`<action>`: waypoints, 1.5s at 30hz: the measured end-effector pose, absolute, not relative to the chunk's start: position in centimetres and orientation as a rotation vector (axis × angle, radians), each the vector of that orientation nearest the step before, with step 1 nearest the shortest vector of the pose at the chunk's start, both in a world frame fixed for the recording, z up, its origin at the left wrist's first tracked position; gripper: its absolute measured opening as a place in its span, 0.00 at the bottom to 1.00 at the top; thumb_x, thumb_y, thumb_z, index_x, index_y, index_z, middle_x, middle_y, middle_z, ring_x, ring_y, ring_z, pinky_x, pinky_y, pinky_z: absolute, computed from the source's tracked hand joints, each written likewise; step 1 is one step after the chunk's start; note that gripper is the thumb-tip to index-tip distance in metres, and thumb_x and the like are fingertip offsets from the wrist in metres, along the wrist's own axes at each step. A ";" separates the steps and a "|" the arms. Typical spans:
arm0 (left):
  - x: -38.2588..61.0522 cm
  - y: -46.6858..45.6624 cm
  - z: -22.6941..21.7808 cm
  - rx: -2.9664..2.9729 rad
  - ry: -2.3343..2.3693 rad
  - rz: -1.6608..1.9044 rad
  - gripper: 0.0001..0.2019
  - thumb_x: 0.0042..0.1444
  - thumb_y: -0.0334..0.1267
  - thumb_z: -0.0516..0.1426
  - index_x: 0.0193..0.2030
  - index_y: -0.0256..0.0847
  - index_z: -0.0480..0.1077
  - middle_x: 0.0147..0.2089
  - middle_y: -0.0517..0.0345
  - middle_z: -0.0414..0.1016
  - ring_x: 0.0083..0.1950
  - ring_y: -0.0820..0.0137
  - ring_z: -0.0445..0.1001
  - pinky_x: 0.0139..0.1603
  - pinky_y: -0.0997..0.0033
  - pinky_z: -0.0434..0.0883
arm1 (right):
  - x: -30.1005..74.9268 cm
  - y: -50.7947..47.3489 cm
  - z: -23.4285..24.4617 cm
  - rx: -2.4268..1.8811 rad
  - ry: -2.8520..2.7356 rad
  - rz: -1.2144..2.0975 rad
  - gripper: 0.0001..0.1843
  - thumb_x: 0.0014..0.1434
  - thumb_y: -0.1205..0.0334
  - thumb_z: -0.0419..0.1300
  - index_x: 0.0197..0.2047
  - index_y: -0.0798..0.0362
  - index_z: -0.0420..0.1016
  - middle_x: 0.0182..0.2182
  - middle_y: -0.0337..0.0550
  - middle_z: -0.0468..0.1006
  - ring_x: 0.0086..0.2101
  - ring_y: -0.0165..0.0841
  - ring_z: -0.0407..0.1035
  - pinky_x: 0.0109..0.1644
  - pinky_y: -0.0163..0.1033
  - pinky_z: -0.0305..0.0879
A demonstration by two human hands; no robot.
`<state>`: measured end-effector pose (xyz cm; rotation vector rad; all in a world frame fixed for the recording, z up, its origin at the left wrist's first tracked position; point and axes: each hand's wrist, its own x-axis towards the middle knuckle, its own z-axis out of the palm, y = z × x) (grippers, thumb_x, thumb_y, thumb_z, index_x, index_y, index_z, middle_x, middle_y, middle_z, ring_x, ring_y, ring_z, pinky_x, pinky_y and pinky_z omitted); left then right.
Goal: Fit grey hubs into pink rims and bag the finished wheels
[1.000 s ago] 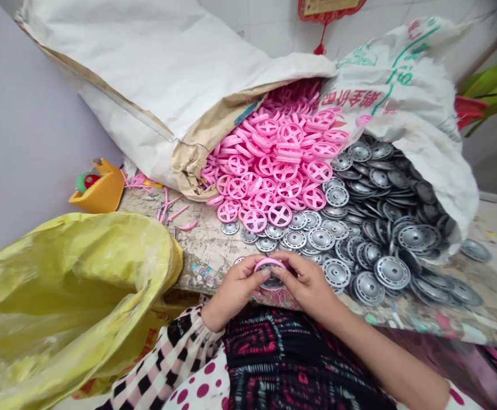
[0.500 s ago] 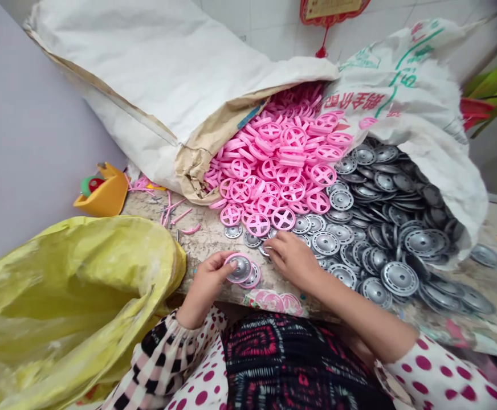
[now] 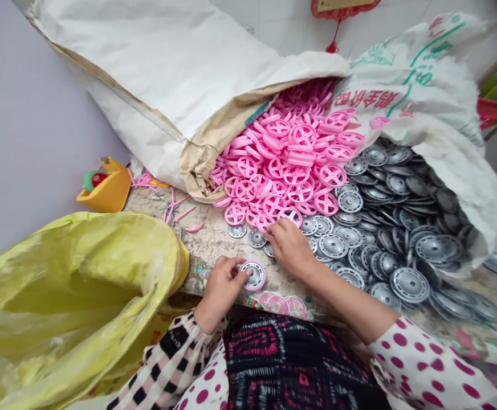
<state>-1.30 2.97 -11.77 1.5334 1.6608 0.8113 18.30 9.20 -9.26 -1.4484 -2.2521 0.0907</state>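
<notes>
At the table's front edge, my left hand (image 3: 225,285) pinches a pink-rimmed wheel with a silver hubcap face (image 3: 253,275) between thumb and fingers. My right hand (image 3: 291,245) is at the near edge of the heap of pink spoked wheels (image 3: 304,159). Its fingertips are closed on the rim of a pink wheel (image 3: 264,221), partly hidden by the fingers. Close under that hand lie loose silver hubcaps (image 3: 256,238). More silver hubcaps (image 3: 333,245) spread out to its right.
A white paper-lined sack (image 3: 197,148) spills the pink wheels, and a white woven sack (image 3: 457,148) holds the dark hubcaps. An open yellow bag (image 3: 175,250) stands at the left. Behind it are a yellow holder (image 3: 109,191) and pink plastic scraps (image 3: 184,214).
My right hand has shifted from the loose hubcaps up to the pink wheels. In my left hand, the two overlapping round pieces now appear as one aligned wheel. The view has shifted slightly.
</notes>
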 end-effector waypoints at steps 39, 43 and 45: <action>1.6 3.3 -6.3 0.357 1.049 0.858 0.04 0.59 0.30 0.56 0.40 0.32 0.69 0.30 0.51 0.76 0.28 0.71 0.77 0.32 0.72 0.77 | 20.6 2.6 -8.8 -0.894 -2.367 -0.179 0.16 0.62 0.70 0.55 0.54 0.59 0.72 0.50 0.55 0.75 0.46 0.39 0.67 0.49 0.45 0.67; 2.3 3.1 -6.3 0.387 1.025 0.902 0.08 0.53 0.26 0.59 0.40 0.34 0.68 0.33 0.56 0.75 0.27 0.74 0.75 0.32 0.72 0.76 | 20.2 1.6 -8.6 -0.976 -2.389 0.006 0.19 0.61 0.68 0.56 0.56 0.54 0.70 0.54 0.51 0.73 0.53 0.44 0.63 0.57 0.55 0.60; 2.3 2.9 -6.4 0.434 0.996 0.911 0.13 0.50 0.25 0.61 0.44 0.35 0.68 0.35 0.56 0.75 0.28 0.74 0.74 0.32 0.73 0.75 | 20.3 1.1 -8.2 -1.029 -2.291 0.153 0.18 0.62 0.65 0.56 0.56 0.50 0.70 0.54 0.47 0.73 0.57 0.45 0.59 0.60 0.59 0.56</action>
